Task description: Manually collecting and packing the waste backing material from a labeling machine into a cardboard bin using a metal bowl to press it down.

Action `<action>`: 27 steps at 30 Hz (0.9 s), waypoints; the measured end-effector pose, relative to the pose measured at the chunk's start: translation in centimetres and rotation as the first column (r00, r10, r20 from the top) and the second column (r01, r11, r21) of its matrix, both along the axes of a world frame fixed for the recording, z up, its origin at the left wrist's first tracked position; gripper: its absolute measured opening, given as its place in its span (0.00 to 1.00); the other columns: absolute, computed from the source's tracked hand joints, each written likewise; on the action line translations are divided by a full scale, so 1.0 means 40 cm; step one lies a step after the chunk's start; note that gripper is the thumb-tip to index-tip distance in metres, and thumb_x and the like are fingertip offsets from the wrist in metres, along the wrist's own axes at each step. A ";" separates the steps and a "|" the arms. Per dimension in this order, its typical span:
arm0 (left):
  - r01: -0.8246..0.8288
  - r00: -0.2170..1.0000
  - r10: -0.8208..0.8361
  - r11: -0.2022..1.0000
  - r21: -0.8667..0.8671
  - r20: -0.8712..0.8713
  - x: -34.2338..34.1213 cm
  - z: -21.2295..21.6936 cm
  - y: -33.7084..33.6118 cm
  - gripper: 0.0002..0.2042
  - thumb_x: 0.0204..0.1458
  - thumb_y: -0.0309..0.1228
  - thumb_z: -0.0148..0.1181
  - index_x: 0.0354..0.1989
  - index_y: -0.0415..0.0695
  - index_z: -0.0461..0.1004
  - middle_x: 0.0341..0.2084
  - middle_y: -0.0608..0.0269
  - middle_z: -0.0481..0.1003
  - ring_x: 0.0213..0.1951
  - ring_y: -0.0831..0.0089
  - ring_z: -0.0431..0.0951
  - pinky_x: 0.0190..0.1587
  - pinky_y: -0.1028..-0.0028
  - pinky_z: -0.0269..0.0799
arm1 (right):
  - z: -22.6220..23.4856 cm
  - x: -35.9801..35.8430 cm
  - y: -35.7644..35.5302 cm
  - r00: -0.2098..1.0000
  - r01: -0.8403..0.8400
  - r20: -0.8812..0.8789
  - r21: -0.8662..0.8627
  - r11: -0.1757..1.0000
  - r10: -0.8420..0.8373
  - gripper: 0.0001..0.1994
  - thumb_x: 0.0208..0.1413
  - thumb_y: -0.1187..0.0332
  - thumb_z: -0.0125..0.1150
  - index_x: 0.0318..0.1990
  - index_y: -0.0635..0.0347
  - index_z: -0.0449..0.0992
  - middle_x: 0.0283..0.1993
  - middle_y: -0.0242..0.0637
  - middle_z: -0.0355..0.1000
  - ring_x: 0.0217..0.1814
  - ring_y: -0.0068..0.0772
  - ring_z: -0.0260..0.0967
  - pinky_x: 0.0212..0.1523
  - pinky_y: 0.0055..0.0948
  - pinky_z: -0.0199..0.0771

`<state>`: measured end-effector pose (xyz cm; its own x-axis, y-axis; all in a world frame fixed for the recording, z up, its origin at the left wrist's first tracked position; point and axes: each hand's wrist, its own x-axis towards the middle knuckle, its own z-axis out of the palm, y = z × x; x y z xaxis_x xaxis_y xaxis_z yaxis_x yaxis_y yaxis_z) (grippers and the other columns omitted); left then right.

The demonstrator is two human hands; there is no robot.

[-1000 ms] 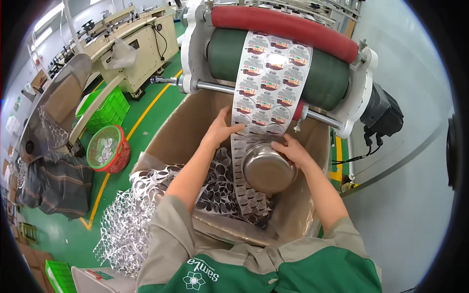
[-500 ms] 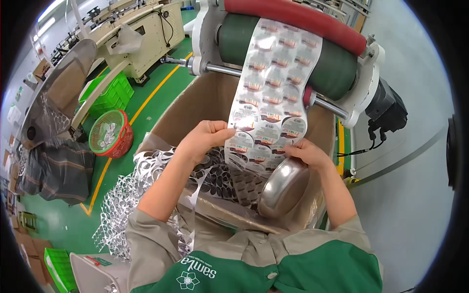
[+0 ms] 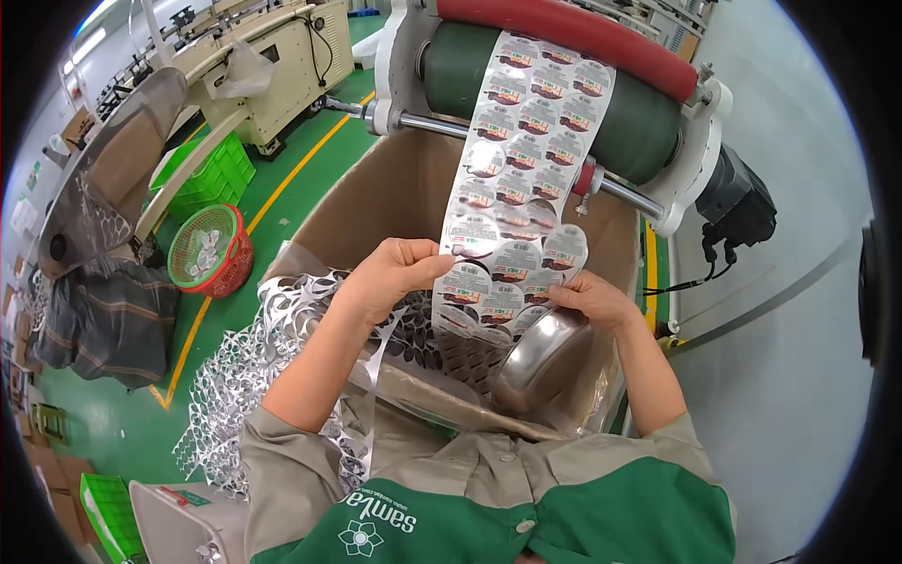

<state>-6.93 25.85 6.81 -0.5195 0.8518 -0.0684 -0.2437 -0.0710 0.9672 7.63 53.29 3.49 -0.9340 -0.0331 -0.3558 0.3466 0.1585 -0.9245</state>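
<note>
A long printed foil strip [image 3: 521,141] with rows of round lids hangs from the green roller [image 3: 460,80] down toward me. My left hand [image 3: 399,273] pinches its left edge, thumb against forefinger. On the opposite edge, my right hand [image 3: 594,299] has its fingers closed on the strip near a round lid [image 3: 566,249] that curls away from the rest. Just below the right hand, a shiny metal bowl [image 3: 545,362] leans on its side at the near part of a big cardboard box [image 3: 376,188]. The strip's lower end drops into the box.
A red padded roller [image 3: 573,42] lies above the green one. Silvery punched foil scrap [image 3: 249,395] spills over the box's left side. On the floor to the left are a red basket [image 3: 240,268], a green crate [image 3: 211,179] and a dark sack [image 3: 108,324]. A motor [image 3: 738,202] juts out at right.
The strip's right edge has bent, and a round lid there now stands out from it beside my right hand. Both hands stay nearly in place.
</note>
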 end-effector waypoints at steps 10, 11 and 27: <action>-0.017 1.000 0.017 1.000 0.007 0.021 -0.012 -0.019 0.012 0.11 0.50 0.30 0.55 0.37 0.34 0.73 0.30 0.63 0.75 0.32 0.80 0.74 0.39 0.79 0.68 | -0.009 -0.002 0.014 0.999 -0.029 0.023 -0.004 1.000 0.029 0.17 0.53 0.53 0.55 0.24 0.56 0.74 0.16 0.19 0.59 0.14 0.11 0.51 0.14 0.15 0.47; 0.014 1.000 -0.014 1.000 -0.022 0.001 -0.024 -0.027 0.012 0.10 0.52 0.28 0.53 0.38 0.33 0.72 0.33 0.61 0.75 0.37 0.78 0.74 0.42 0.79 0.69 | -0.012 -0.003 0.017 0.999 -0.021 0.027 -0.021 1.000 0.022 0.15 0.53 0.55 0.54 0.26 0.57 0.75 0.17 0.20 0.61 0.15 0.11 0.53 0.14 0.15 0.49; -0.026 0.998 0.028 0.999 -0.027 0.050 -0.006 -0.057 0.043 0.14 0.53 0.34 0.53 0.43 0.38 0.72 0.34 0.69 0.74 0.34 0.85 0.70 0.39 0.82 0.64 | 0.021 -0.012 0.025 0.994 0.085 -0.060 -0.104 0.991 -0.092 0.13 0.55 0.60 0.52 0.38 0.59 0.75 0.19 0.20 0.64 0.13 0.08 0.54 0.13 0.12 0.51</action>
<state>-7.18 27.58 4.52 -0.5377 0.8350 -0.1172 -0.2903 -0.0528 0.9555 7.14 54.29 4.32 -0.9559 0.0180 -0.2933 0.2937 0.0342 -0.9553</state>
